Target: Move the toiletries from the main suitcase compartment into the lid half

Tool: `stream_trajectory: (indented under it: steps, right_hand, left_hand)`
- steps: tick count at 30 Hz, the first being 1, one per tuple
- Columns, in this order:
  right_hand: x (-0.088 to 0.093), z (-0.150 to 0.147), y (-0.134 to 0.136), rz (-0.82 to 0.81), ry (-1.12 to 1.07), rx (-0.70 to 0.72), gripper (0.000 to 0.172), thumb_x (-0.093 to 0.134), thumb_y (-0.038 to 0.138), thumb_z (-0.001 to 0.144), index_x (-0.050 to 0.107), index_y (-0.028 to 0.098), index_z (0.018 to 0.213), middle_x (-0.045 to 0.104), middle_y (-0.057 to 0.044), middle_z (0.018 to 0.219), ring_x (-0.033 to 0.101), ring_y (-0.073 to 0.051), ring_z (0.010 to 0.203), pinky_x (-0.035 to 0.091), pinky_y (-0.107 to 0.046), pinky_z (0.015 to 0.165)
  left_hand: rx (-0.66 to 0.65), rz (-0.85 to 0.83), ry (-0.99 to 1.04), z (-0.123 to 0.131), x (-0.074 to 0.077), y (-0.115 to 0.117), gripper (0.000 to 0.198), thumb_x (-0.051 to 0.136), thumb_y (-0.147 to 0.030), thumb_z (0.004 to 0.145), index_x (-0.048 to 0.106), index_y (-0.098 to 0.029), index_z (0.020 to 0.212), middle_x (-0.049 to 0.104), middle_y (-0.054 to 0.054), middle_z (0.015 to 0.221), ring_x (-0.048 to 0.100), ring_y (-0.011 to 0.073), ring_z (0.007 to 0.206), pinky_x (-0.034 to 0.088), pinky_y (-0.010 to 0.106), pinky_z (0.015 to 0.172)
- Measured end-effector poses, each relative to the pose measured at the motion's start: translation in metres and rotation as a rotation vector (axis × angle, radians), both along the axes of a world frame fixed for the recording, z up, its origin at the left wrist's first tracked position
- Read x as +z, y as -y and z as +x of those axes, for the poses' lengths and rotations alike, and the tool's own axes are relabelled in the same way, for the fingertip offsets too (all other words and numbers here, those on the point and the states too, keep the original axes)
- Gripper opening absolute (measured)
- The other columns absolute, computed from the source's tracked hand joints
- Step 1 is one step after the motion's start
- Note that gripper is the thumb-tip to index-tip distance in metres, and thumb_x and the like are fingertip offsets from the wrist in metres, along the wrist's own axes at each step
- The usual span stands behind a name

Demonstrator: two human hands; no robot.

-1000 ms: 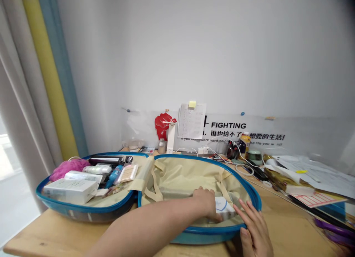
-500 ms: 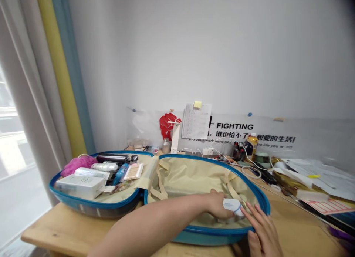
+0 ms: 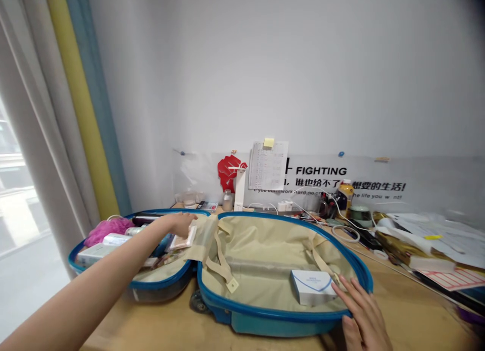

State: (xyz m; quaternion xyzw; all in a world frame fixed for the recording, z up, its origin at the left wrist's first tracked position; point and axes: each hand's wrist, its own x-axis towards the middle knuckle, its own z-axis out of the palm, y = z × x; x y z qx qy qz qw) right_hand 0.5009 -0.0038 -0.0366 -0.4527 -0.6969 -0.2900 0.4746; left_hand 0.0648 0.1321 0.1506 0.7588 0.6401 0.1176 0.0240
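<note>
An open blue suitcase [image 3: 284, 318] with a beige lining lies on the wooden table. In its right half, a white box [image 3: 312, 286] with blue print rests near the right end, untouched by the left hand. My left hand [image 3: 182, 224] reaches over the left half, just above a pack of cotton swabs [image 3: 186, 239]; its fingers are partly hidden, and contact is unclear. My right hand [image 3: 359, 308] lies with spread fingers on the right rim, fingertips beside the white box. A pink mesh puff [image 3: 108, 230] and a larger white box [image 3: 94, 254] sit in the left half.
Papers [image 3: 428, 235], cables and a yellow-labelled bottle [image 3: 344, 197] stand behind and right of the suitcase. A glass jar [image 3: 227, 200] is at the back by the wall. Curtains [image 3: 81, 113] hang at the left.
My left hand has let go of the white box in the right half and moved left, over the other half. My right hand has stayed on the rim.
</note>
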Motion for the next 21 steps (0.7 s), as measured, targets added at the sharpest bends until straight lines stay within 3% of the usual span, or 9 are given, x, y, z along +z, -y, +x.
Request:
stream_trajectory:
  steps: [5,11,14,17,21]
  right_hand:
    - [-0.001,0.001,-0.001,0.002,-0.004,0.003,0.04,0.039,0.03,0.103,0.057,0.025,0.137,0.061,-0.009,0.142,0.053,-0.03,0.136,0.043,-0.047,0.108]
    - [0.001,0.001,0.0,0.005,0.008,-0.017,0.04,0.039,0.03,0.103,0.057,0.026,0.138,0.063,-0.008,0.141,0.056,-0.03,0.132,0.044,-0.047,0.107]
    - [0.003,-0.001,0.002,0.016,0.009,-0.019,0.041,0.039,0.03,0.103,0.057,0.026,0.139,0.063,-0.008,0.14,0.057,-0.029,0.131,0.045,-0.045,0.106]
    - [0.003,-0.002,0.001,0.019,0.01,-0.013,0.04,0.038,0.029,0.103,0.057,0.025,0.138,0.062,-0.008,0.14,0.056,-0.028,0.132,0.044,-0.044,0.106]
    - [0.003,-0.002,0.001,0.007,0.008,-0.01,0.039,0.038,0.028,0.104,0.057,0.023,0.137,0.061,-0.008,0.143,0.052,-0.027,0.136,0.04,-0.043,0.109]
  left_hand:
    - [0.025,-0.264,-0.158,-0.028,-0.024,-0.006,0.049,0.068,-0.044,0.094,0.06,-0.018,0.134,0.062,0.013,0.138,0.059,0.03,0.128,0.046,0.056,0.11]
    - [-0.038,-0.269,-0.214,-0.032,-0.038,-0.006,0.057,0.069,-0.048,0.092,0.056,-0.017,0.139,0.061,0.014,0.141,0.057,0.0312,0.131,0.041,0.055,0.112]
    - [-0.056,-0.198,-0.209,-0.033,-0.028,-0.003,0.052,0.069,-0.044,0.092,0.058,-0.019,0.136,0.06,0.012,0.14,0.058,0.0306,0.127,0.044,0.054,0.11]
    - [-0.103,-0.088,-0.173,-0.023,-0.004,-0.003,0.058,0.068,-0.038,0.091,0.051,-0.018,0.143,0.058,0.013,0.142,0.057,0.0317,0.128,0.043,0.053,0.11]
    - [-0.332,0.002,-0.124,0.036,0.024,0.001,0.086,0.066,-0.033,0.082,0.03,-0.016,0.158,0.053,0.014,0.146,0.051,0.0334,0.134,0.04,0.041,0.114]
